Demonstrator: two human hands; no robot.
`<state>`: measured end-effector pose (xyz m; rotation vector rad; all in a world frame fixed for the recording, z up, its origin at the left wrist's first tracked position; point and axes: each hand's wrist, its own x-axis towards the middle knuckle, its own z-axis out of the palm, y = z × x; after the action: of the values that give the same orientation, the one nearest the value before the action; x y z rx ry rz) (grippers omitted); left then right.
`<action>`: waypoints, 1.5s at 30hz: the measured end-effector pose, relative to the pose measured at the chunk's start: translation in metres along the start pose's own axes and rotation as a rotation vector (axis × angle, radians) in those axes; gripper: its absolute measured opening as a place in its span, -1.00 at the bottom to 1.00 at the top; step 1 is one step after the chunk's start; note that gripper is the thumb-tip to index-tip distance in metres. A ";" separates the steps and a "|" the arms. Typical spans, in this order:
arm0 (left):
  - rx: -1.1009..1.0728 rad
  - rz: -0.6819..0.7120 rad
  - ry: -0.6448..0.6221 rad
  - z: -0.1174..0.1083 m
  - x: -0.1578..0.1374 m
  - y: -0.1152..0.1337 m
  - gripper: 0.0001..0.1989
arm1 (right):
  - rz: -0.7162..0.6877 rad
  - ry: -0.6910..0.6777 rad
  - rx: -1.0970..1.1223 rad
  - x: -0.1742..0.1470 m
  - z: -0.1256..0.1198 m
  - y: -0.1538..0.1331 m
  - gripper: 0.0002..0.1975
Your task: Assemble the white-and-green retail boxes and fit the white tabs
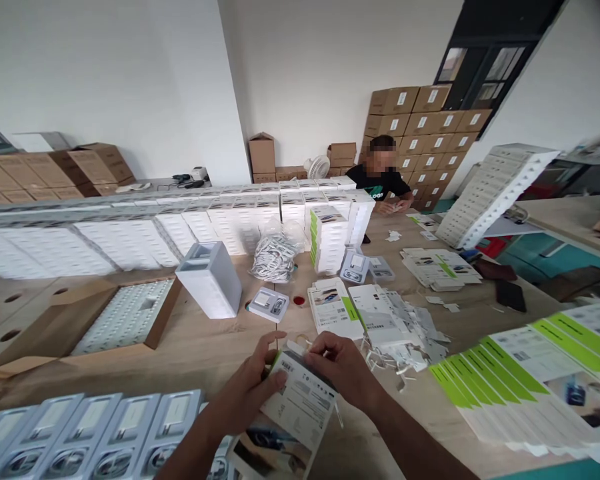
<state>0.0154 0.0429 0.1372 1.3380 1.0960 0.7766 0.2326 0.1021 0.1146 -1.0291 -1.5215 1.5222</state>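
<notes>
A white product box [300, 405] with a barcode and a photo panel is tilted in front of me. My left hand [253, 383] is closed around its left side, with the thumb lying across the printed face. At the box's upper end, my right hand [337, 363] pinches near the top flap; its fingertips partly hide what they touch. Just beyond my hands lie flat printed boxes [333, 308] and a heap of white paper pieces and strips [413, 327]. A pale tray holding a coiled cable [269, 305] rests on the table past my left hand.
Rows of filled trays [90, 437] line the near left. Fanned green-and-white boxes [525, 373] lie at right. An open carton [163, 313], stacked empty trays [213, 280] and a bag of cables [275, 257] stand farther back. A co-worker [380, 177] sits behind a long wall of white boxes [230, 220].
</notes>
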 end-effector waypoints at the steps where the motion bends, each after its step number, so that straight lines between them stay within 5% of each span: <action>1: 0.009 0.001 0.003 0.000 0.001 0.000 -0.44 | -0.045 0.012 -0.055 -0.002 0.001 -0.002 -0.83; 6: 0.056 0.028 0.008 -0.001 0.004 -0.001 -0.52 | -0.124 0.016 -0.187 -0.008 0.004 -0.009 -0.86; 10: -0.017 0.033 0.040 -0.001 0.008 -0.002 -0.61 | -0.068 -0.004 -0.052 -0.007 0.001 -0.011 -0.85; 17: -0.212 -0.004 0.123 0.001 0.015 -0.012 -0.65 | 0.286 -0.250 0.337 -0.019 -0.010 -0.002 -0.56; 22: -0.260 0.009 0.160 0.010 0.016 -0.019 -0.66 | 0.196 -0.261 0.295 -0.032 -0.007 0.006 -0.52; 28: -0.295 0.047 0.098 0.007 0.021 -0.014 -0.49 | 0.073 -0.119 0.210 -0.034 -0.011 0.015 -0.49; 33: -0.194 0.022 0.003 0.006 0.026 -0.017 -0.64 | 0.104 0.082 0.223 -0.026 -0.028 0.028 -0.38; 37: -0.224 -0.065 0.301 0.031 0.038 -0.035 -0.58 | 0.060 0.339 -0.075 -0.029 -0.022 0.041 -0.20; 40: -0.299 -0.150 0.492 0.060 0.050 -0.047 -0.49 | -0.025 0.325 -0.420 -0.041 -0.005 0.044 0.08; 42: -0.327 -0.157 0.514 0.077 0.059 -0.050 -0.45 | 0.010 0.321 -0.649 -0.046 0.002 0.044 0.28; 45: -0.358 -0.146 0.430 0.096 0.069 -0.044 -0.39 | 0.050 0.405 -0.833 -0.052 -0.007 0.036 0.21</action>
<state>0.1218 0.0674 0.0731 0.7977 1.2974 1.1226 0.2617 0.0570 0.0810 -1.7160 -1.8504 0.6006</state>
